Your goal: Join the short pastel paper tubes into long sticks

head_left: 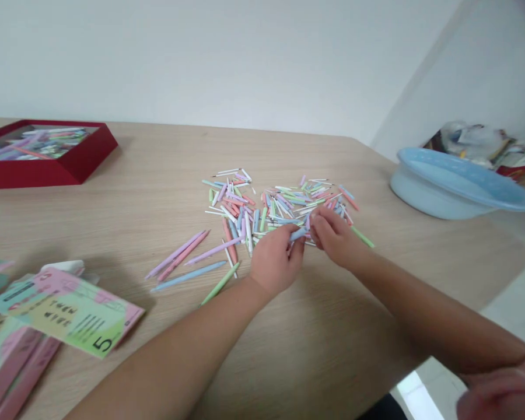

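Note:
My left hand (275, 261) is closed around a light blue pen barrel (298, 234), which points toward my right hand. Fingers pinched together, my right hand (332, 236) is at the barrel's far end; what it grips is too small and hidden to make out. Both hands are over the front of a loose pile of pen parts (284, 204), with pastel barrels, caps and thin white refills. Left of the pile lie several full-length pens, among them a purple pen (175, 255), a pink pen (184, 255), a blue pen (189, 276) and a green pen (221, 284).
At the back left stands a red box (90, 153) filled with pens or pen parts. Printed pastel cards (76, 309) and pink packages (24, 373) lie at the front left. A light blue basin (441, 189) is on the right, with cluttered bags (468, 140) behind it.

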`<state>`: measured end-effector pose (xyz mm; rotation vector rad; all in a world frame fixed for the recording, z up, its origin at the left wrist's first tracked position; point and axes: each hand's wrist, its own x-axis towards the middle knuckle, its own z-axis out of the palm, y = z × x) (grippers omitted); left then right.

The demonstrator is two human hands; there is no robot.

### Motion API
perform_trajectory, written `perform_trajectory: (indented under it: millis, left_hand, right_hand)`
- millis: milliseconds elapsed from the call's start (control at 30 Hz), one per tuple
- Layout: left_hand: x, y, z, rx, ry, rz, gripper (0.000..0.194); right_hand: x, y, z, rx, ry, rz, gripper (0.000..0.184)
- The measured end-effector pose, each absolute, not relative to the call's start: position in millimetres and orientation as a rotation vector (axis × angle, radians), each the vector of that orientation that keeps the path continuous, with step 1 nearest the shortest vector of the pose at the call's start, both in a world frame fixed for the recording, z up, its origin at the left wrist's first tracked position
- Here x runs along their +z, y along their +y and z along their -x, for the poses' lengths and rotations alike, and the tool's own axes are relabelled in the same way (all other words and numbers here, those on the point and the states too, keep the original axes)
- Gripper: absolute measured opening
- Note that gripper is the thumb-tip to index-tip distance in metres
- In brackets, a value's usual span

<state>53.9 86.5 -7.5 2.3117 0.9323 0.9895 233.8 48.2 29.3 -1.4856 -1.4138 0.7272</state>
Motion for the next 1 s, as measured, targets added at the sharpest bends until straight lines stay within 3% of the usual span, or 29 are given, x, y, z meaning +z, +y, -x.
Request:
perform_trajectory:
  millis: [267,500,600,767,867,1000]
  left_hand:
    - [-15.8,85.5,-54.2,0.924,0.533,-2.454,0.037]
    - [-18.6,82.1,-54.5,0.922,0.596,-2.550,0.035]
    - [-18.0,81.6,-54.5,0.918,0.651,-2.538,0.037]
    - [-17.2,84.3,-53.3,0.937,0.752,-2.509,0.035]
    - [-18.8,86.4,-52.5,1.006,0.781,-2.495,0.032]
    - [-18.5,88.1,-51.2,1.054,0.770,-2.508,0.031]
  right_hand:
    - [-16.8,-0.3,-219.8,1.024,-1.198,1.353,0.025]
    - [-23.9,3.0,-222.7,0.910,-1.332,1.328,0.026]
    - [-17.4,1.8,-223.8,0.872,-1.400,1.335,0.017]
    - [-12.9,1.7,-229.8,1.217,-1.131,1.251,0.009]
    - [-12.9,3.9,-236.6,1.217,-1.089,1.200,0.005]
    - [-12.4,6.6,-245.4,1.119,-1.240,1.192,0.021]
